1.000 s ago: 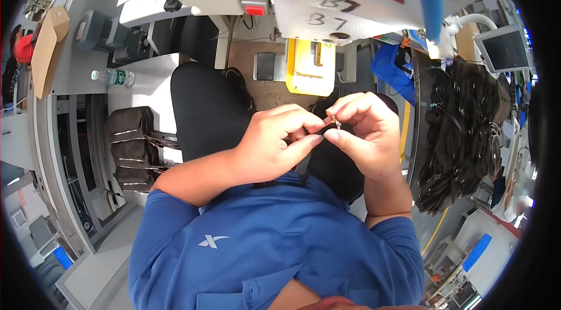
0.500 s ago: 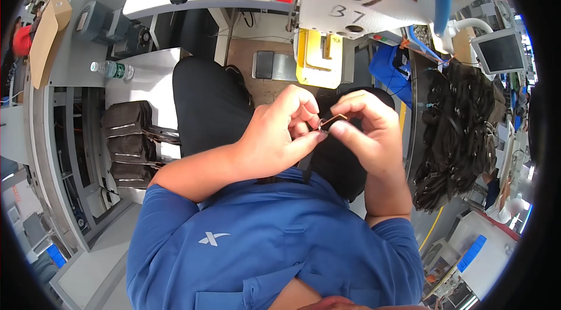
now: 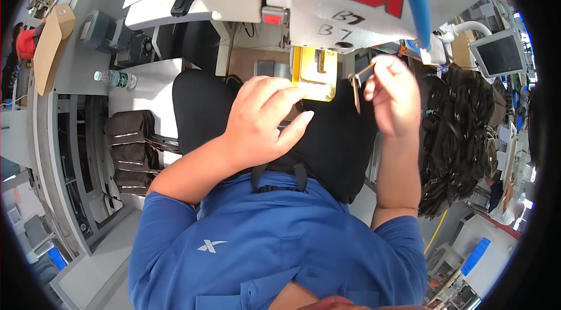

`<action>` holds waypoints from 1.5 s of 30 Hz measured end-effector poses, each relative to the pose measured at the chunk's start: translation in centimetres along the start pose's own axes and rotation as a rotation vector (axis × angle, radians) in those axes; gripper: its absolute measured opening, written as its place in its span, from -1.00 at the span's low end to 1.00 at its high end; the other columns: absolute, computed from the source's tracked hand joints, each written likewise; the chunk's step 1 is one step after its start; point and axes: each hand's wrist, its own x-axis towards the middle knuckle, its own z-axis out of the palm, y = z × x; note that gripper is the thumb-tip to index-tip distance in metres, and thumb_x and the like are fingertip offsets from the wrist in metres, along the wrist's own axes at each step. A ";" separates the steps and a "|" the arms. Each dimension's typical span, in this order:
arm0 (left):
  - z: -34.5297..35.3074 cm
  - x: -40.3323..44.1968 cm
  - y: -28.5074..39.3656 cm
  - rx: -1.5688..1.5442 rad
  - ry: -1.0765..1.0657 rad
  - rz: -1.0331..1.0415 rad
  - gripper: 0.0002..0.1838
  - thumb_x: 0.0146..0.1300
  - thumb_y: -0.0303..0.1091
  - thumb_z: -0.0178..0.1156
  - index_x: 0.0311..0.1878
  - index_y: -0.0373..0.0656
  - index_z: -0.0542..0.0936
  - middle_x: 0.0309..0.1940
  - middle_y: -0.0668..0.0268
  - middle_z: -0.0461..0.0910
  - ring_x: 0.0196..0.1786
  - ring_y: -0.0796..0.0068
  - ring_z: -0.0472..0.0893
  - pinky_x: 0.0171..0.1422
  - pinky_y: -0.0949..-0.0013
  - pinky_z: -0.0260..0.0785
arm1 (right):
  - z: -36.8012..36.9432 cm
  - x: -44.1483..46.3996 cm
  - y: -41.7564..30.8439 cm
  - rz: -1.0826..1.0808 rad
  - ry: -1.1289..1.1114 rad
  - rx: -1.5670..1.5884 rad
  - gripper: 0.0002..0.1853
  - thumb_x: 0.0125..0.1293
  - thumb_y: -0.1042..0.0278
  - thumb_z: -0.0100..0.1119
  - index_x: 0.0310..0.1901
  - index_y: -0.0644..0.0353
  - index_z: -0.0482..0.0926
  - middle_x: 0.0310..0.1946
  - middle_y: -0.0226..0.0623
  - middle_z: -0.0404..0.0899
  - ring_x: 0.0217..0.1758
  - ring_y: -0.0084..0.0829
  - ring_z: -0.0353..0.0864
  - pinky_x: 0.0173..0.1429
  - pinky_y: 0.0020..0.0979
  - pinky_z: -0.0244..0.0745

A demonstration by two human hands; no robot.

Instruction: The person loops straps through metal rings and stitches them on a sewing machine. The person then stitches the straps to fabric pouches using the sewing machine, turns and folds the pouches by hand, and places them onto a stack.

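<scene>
My right hand (image 3: 394,97) is raised to the right of the machine's yellow plate (image 3: 330,92). It pinches a short strap piece (image 3: 356,95) between thumb and fingers. The piece is narrow, dark and tan, hangs down at one end, and seems to carry a small metal ring. My left hand (image 3: 263,114) holds nothing, with its thumb apart from the fingers. Its fingertips reach the lower left edge of the yellow plate; whether they touch it I cannot tell.
The white machine head (image 3: 380,12) with a blue hose (image 3: 414,0) stands in front. Black bags (image 3: 131,127) and a water bottle (image 3: 120,79) sit at left. Dark straps or bags (image 3: 450,140) hang at right, below a monitor (image 3: 497,53).
Both hands were together on the strap piece above my lap. They have separated: the right moved up and right with the piece, and the left let go and opened.
</scene>
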 end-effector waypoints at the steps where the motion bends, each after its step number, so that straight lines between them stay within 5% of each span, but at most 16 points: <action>1: 0.1 0.3 -0.2 0.111 0.032 0.096 -0.60 0.06 -0.37 0.51 0.00 -0.19 0.69 -0.07 0.21 0.63 -0.10 0.21 0.61 0.05 0.19 0.51 | -0.1 1.1 -0.5 -0.050 -0.001 -0.046 -0.82 0.49 0.44 0.26 0.03 0.30 0.60 -0.30 -0.29 0.66 -0.39 -0.49 0.65 -0.31 -0.46 0.58; 2: 0.2 0.3 -0.4 0.177 -0.012 0.114 -0.52 0.03 -0.32 0.51 0.06 -0.17 0.68 0.03 0.21 0.64 0.06 0.11 0.59 0.20 0.09 0.46 | -0.2 2.4 -0.8 -0.085 -0.011 -0.097 -0.79 0.47 0.45 0.28 0.05 0.31 0.61 -0.28 -0.28 0.67 -0.37 -0.49 0.67 -0.30 -0.46 0.59; 6: 0.8 1.1 -1.0 0.207 -0.040 0.135 -0.50 0.03 -0.27 0.51 0.08 -0.17 0.67 0.08 0.20 0.66 0.15 0.09 0.59 0.25 0.08 0.43 | 1.2 5.1 -1.1 -0.305 -0.072 -0.343 -0.77 0.42 0.48 0.33 0.06 0.30 0.64 -0.24 -0.30 0.70 -0.28 -0.51 0.70 -0.24 -0.48 0.62; 9: 1.2 1.4 -1.6 0.215 -0.059 0.132 -0.49 0.03 -0.27 0.51 0.08 -0.17 0.66 0.06 0.19 0.66 0.14 0.10 0.60 0.26 0.08 0.42 | 2.9 5.3 -1.9 -0.437 -0.108 -0.766 -0.84 0.43 0.44 0.31 -0.03 0.28 0.66 -0.27 -0.36 0.71 -0.31 -0.59 0.65 -0.23 -0.53 0.57; 13: 1.5 1.8 -2.0 0.254 -0.044 0.176 -0.47 0.00 -0.26 0.52 0.08 -0.18 0.68 0.03 0.21 0.66 0.12 0.12 0.60 0.24 0.11 0.42 | 2.3 8.3 0.3 -0.865 -0.237 -0.924 -0.92 0.40 0.45 0.26 -0.16 0.26 0.64 -0.41 -0.40 0.66 -0.39 -0.59 0.60 -0.28 -0.48 0.51; 26: 1.5 2.7 -1.5 0.434 -0.086 0.212 -0.49 -0.02 -0.07 0.52 0.02 -0.08 0.76 -0.03 0.30 0.65 0.07 0.21 0.59 0.16 0.09 0.38 | 3.5 7.5 0.5 -0.642 -0.286 -0.909 -0.84 0.37 0.29 0.24 -0.20 0.21 0.62 -0.42 -0.25 0.63 -0.35 -0.29 0.63 -0.22 -0.25 0.53; 32: 1.4 2.9 -1.6 0.521 -0.108 0.257 -0.49 0.00 -0.01 0.52 0.00 -0.05 0.76 -0.04 0.34 0.66 0.06 0.24 0.59 0.13 0.10 0.38 | 4.1 7.5 -0.4 -0.837 -0.256 -1.160 -0.80 0.36 0.30 0.21 -0.12 0.24 0.62 -0.30 -0.07 0.62 -0.21 -0.01 0.63 -0.13 -0.09 0.51; 38: 1.5 3.2 -2.0 0.503 -0.120 0.299 -0.49 0.02 -0.01 0.51 0.00 -0.10 0.74 0.00 0.37 0.67 0.05 0.27 0.59 0.13 0.11 0.36 | 4.2 7.6 -0.9 -1.022 -0.288 -1.185 -0.79 0.36 0.29 0.17 -0.12 0.24 0.62 -0.30 -0.05 0.63 -0.21 0.06 0.62 -0.12 -0.02 0.50; 45: 0.3 4.2 -0.7 0.489 -0.254 0.223 -0.47 0.06 -0.04 0.51 0.05 -0.14 0.73 0.01 0.34 0.67 0.04 0.26 0.59 0.18 0.11 0.36 | 4.0 7.1 -0.7 -0.649 -0.344 -1.326 -0.71 0.38 0.25 0.17 -0.02 0.24 0.69 -0.24 -0.03 0.72 -0.16 0.00 0.71 0.01 -0.09 0.60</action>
